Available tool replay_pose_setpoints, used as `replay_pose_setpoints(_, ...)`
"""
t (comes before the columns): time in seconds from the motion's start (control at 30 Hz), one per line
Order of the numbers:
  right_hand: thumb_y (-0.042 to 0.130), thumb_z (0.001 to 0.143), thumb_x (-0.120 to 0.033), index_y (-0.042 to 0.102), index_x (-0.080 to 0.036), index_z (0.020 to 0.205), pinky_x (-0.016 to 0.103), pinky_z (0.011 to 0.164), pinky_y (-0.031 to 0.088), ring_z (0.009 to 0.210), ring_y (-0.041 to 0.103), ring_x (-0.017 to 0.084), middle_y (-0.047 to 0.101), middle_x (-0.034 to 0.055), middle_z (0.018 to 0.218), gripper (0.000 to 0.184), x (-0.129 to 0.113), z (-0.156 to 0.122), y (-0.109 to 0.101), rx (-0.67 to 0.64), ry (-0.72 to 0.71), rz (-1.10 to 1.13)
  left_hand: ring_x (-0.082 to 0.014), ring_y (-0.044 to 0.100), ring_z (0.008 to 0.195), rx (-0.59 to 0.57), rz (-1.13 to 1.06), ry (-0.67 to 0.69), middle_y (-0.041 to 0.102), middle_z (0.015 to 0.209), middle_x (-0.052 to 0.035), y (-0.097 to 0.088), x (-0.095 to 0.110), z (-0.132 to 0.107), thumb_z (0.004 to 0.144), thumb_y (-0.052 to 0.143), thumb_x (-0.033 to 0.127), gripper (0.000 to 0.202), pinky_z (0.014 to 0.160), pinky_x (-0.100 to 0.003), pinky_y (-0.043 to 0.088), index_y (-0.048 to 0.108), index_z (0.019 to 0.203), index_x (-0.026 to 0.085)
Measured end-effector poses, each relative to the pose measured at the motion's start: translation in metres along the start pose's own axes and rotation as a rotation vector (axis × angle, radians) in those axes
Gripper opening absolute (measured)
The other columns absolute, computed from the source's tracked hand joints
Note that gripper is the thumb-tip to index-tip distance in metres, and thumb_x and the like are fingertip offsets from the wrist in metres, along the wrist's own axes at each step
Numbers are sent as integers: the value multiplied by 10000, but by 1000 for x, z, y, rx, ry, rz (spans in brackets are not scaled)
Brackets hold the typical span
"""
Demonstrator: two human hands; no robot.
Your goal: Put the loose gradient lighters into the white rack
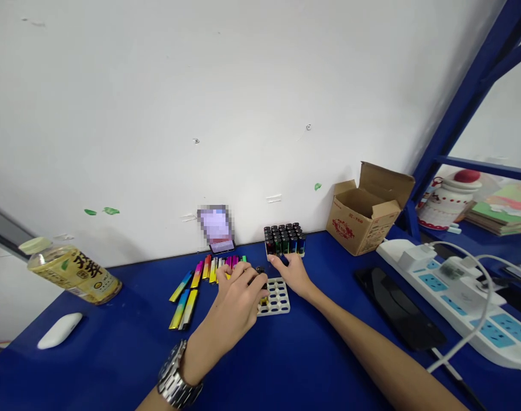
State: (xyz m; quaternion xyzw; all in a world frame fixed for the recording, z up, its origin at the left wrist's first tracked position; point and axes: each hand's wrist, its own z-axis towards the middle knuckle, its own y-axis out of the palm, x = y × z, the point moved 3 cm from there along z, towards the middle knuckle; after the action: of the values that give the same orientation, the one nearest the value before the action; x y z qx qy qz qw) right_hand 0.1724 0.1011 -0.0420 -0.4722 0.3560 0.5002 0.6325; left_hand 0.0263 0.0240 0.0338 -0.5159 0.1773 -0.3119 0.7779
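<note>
Left hand (238, 297) is curled down over the near-left corner of the white slotted tray (278, 297). Honestly can't tell if its grip is pinching a lighter or just pressing. Right hand (292, 274) lies flat, fingers spread, between that tray and the full rack of lighters (285, 238). I'd worry that a nudge backwards tips the rack, or the left wrist scatters the loose lighters (209, 268) on the counter (286, 365).

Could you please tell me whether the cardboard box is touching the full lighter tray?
Apart. The head view shows bare blue table between the cardboard box and the full lighter tray.
</note>
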Motion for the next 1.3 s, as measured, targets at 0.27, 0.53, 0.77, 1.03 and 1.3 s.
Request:
replay_pose_setpoints(0.27, 526, 805, -517, 256, -224, 505, 244, 457, 180, 486, 249, 83, 239, -61, 492, 499, 3, 1, 1, -19, -6, 6, -209, 510, 930, 78, 25, 19, 643, 890, -48, 2, 1, 0, 934, 429, 176, 183, 835, -433, 253, 607, 893, 188)
replay_pose_setpoints(0.53, 575, 781, -445, 333, -207, 534, 235, 487, 241, 523, 293, 92, 292, -63, 523, 420, -5, -3, -2, 1, -75, -17, -240, 501, 1005, 104, 86, -82, 611, 1055, -92, -4, 1, 3, 945, 407, 236, 247, 814, -416, 285, 650, 945, 196)
replay_pose_setpoints(0.77, 464, 662, -180, 387, -212, 673, 232, 515, 316, 535, 368, 112, 412, -51, 586, 84, -13, -10, -1, -1, -318, -92, -262, 500, 974, -73, 88, -94, 635, 999, -89, 1, 2, 37, 946, 404, 390, 310, 758, -385, 307, 572, 1091, 174)
replay_pose_setpoints(1.03, 413, 707, -131, 408, -216, 735, 289, 611, 403, 680, 480, 181, 463, 15, 710, 90, -15, -16, 1, 114, -502, -216, -242, 512, 766, -234, 47, -133, 602, 714, -37, 15, 0, 57, 918, 453, 288, 155, 681, -355, 341, 536, 842, 181)
replay_pose_setpoints(1.3, 491, 590, -164, 433, -187, 1084, 342, 702, 447, 806, 489, 204, 481, 52, 923, 498, -14, -15, -5, 93, -466, -71, -215, 522, 813, -150, -14, -47, 581, 790, -42, -23, -2, 40, 893, 504, 228, 52, 660, -306, 416, 521, 882, 180)
